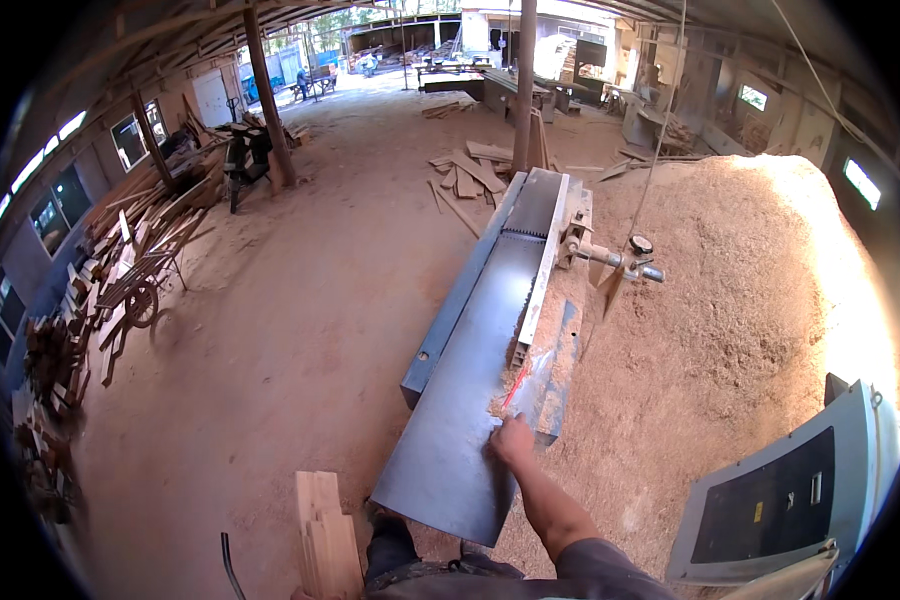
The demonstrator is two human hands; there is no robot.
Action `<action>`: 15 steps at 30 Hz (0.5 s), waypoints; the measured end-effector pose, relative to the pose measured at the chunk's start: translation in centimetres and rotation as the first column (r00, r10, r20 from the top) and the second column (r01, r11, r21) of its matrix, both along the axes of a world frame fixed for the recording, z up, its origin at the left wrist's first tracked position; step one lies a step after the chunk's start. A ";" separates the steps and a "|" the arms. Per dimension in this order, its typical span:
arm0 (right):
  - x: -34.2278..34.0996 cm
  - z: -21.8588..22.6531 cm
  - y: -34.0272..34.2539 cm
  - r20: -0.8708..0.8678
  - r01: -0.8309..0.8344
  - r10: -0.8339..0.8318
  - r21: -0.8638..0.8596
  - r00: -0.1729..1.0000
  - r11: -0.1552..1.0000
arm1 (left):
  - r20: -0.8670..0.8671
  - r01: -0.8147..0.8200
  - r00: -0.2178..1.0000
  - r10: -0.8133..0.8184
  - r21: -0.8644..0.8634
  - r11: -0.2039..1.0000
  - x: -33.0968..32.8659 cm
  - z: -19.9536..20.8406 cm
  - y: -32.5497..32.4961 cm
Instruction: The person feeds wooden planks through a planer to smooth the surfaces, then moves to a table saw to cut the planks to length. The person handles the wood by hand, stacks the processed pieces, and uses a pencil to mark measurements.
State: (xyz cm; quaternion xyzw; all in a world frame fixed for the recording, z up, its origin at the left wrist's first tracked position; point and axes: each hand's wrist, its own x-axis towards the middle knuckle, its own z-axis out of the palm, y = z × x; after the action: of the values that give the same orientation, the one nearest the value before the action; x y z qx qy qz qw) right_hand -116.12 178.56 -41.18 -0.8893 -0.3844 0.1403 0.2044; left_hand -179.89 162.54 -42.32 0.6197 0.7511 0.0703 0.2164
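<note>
A long jointer with a smooth metal bed stretches away in front of me. My right hand is closed at the bed's right edge, just short of the fence. A thin red stick runs forward from the fist over scattered shavings; its exact kind is unclear. At the lower edge, beside several stacked pale boards, a sliver of my left hand shows, its fingers hidden.
A large sawdust heap rises on the right, behind a grey electrical cabinet. Scrap wood and a wheeled cart line the left wall. Posts stand ahead; loose planks lie beyond the machine.
</note>
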 end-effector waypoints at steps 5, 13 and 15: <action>-0.8 2.2 3.5 0.024 0.233 -0.233 0.032 0.972 0.972 | 0.012 -0.029 0.999 0.029 -0.062 0.998 -0.8 -0.5 9.2; -1.3 0.1 6.9 0.146 0.446 -0.424 -0.196 0.894 0.873 | 0.077 0.062 0.996 -0.055 -0.105 0.992 -6.4 -0.9 26.0; -2.1 1.2 7.0 0.131 0.385 -0.362 -0.318 0.923 0.866 | 0.090 0.082 0.993 -0.072 -0.112 0.990 -8.1 -0.9 28.6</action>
State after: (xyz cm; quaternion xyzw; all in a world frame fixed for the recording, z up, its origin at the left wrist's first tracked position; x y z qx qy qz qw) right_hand -118.21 185.56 -40.02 -0.9726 -0.1817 0.1320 0.0594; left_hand -187.98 191.17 -43.22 0.6309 0.7196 0.0451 0.2866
